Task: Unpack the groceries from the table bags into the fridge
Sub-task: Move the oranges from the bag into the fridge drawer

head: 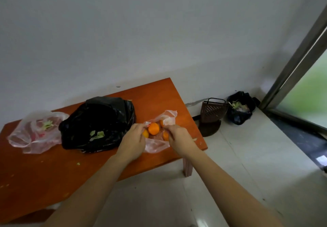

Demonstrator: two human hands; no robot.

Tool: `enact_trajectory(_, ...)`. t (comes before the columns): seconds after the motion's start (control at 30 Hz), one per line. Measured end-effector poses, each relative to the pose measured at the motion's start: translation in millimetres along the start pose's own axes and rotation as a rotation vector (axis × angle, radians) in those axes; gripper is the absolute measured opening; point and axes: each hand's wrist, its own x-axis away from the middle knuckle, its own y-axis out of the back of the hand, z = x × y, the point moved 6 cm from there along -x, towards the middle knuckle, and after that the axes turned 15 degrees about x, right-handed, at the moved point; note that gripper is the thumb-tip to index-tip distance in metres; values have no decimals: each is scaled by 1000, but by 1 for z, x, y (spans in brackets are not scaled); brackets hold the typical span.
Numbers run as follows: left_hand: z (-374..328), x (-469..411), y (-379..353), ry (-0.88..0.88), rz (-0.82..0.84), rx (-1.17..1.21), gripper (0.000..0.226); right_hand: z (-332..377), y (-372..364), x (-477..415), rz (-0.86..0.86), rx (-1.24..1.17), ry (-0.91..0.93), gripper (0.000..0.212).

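Plain pale wall behind, pale tiled floor [230,173] below; against the wall an orange-brown wooden desk [150,95], dotted with small green scraps; on its left end a pinkish clear bag [35,134] with red and green produce showing through; just beside it a crumpled black bag [99,117], pale green leaves in its open mouth; near the desk's right front corner a thin fruit bag [155,146] of clear plastic, lying open with oranges [153,128] inside, four showing, the largest in the middle; left hand [132,141] at the bag's left edge, fingers curled, grip closed on the plastic beside a small yellow-orange fruit; right hand [180,140] at the bag's right edge, fingers likewise curled, grip pinching the plastic just over the rightmost orange; fingertips of both mostly hidden behind the backs of the hands; bag mouth spread between the two hands, far flap standing up loose; bare forearms reaching in from the lower edge; on the floor right of the desk, by the wall, a brown slatted basket [213,110] with a wire handle; just beside it a black rubbish sack [238,117], open, green scraps inside; at far right a metal door frame [300,62], blurred green beyond the glass
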Motion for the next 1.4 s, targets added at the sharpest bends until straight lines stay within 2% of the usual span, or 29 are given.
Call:
enact_trajectory(0.13, 32, -54, -24, 35, 168, 58, 35, -4, -38, -42, 130, 13, -47, 42)
enact_trajectory(0.33, 78, -124, -56, 27, 412, 37, 36, -35, -98, -82, 192, 28, -265, 25)
enact_trajectory(0.43, 102, -144, -74, -31, 525, -39, 44, -44, -115, -99, 185, 218, -326, 40)
enact_trajectory(0.6, 128, -164, -92, -81, 543, -269, 53, -61, -140, -104, 381, 478, -502, 63)
enact_trajectory(0.67, 132, -169, -99, -103, 525, -361, 59, -66, -150, -102, 473, 476, -550, 78)
enact_trajectory(0.73, 137, -173, -106, -106, 522, -403, 68, -72, -159, -101, 510, 465, -584, 83)
enact_trajectory(0.8, 138, -176, -111, -115, 515, -442, 73, -75, -162, -104, 484, 465, -597, 79)
enact_trajectory(0.9, 139, -182, -111, -114, 488, -469, 77, -74, -161, -105, 457, 339, -601, 80)
enact_trajectory(1.03, 134, -183, -98, -105, 487, -390, 75, -68, -143, -103, 389, 227, -595, 80)
enact_trajectory(1.17, 125, -190, -65, 10, 421, 5, 74, -56, -109, -104, 257, 98, -569, 76)
enact_trajectory(1.27, 102, -197, -27, 75, 281, 361, 75, -43, -75, -109, 89, 12, -515, 78)
enact_trajectory(1.4, 50, -207, 24, -32, 113, 473, 72, -28, -19, -116, -206, -72, -503, 77)
